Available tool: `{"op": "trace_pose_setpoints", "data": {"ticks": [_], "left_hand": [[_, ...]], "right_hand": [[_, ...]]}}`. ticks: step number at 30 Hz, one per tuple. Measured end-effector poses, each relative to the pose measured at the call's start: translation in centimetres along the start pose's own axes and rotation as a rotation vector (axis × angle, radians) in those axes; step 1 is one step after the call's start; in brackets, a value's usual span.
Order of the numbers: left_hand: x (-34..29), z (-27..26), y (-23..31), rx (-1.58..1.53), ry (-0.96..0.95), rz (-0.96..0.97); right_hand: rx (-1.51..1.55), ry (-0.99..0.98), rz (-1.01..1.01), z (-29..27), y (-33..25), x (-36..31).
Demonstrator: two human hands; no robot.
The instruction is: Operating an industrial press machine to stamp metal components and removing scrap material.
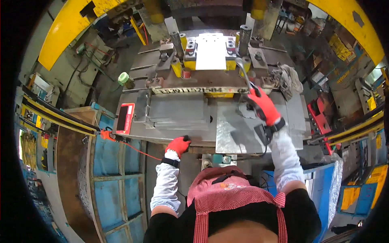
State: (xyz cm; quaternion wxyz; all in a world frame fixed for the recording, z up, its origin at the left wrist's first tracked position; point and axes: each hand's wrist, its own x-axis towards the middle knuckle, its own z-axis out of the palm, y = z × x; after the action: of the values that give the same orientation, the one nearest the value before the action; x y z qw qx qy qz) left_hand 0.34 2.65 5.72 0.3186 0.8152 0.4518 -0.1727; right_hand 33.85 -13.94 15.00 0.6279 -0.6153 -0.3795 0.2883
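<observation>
My right hand (264, 106), in a red and black glove, is closed around a silvery metal rod (245, 73) with a bent, rounded end. The rod points up and away, its tip near the right side of the die. A bright flat sheet (211, 52) lies over the middle of the die. Below my right hand is a shiny metal plate (233, 133) on the near table. My left hand (178, 146), gloved likewise, is by the table's front edge with its fingers curled; whatever they may hold is hidden.
Grey sheets (178, 109) are stacked left of centre, beside a red-framed dark panel (125, 118). A crumpled grey rag (287, 80) lies at the right. Upright posts (244, 40) flank the die. A blue-panelled frame (108, 156) stands at left, and a red cable (139, 152) runs near my left hand.
</observation>
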Motion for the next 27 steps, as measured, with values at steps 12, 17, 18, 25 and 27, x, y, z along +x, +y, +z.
{"op": "trace_pose_setpoints", "data": {"ticks": [12, 17, 18, 25, 27], "left_hand": [[10.8, -8.4, 12.1, -1.485, -0.229, 0.593], [11.5, -9.8, 17.6, -1.784, -0.402, 0.714], [11.7, -10.1, 18.5, -1.776, -0.272, 0.704], [17.6, -10.1, 18.4, -1.539, 0.016, 0.705], [17.2, -9.9, 16.4, -1.231, 0.325, 0.777]], "right_hand": [[0.273, -0.148, -0.102, 6.2, -4.2, 11.3], [0.306, 0.067, 0.113, 1.2, -1.9, -4.7], [0.294, 0.099, 0.172, 0.4, -1.4, -7.5], [0.195, 0.259, 0.450, -2.3, 9.9, -14.3], [0.281, 0.236, 0.465, -2.6, 12.3, -14.1]]}}
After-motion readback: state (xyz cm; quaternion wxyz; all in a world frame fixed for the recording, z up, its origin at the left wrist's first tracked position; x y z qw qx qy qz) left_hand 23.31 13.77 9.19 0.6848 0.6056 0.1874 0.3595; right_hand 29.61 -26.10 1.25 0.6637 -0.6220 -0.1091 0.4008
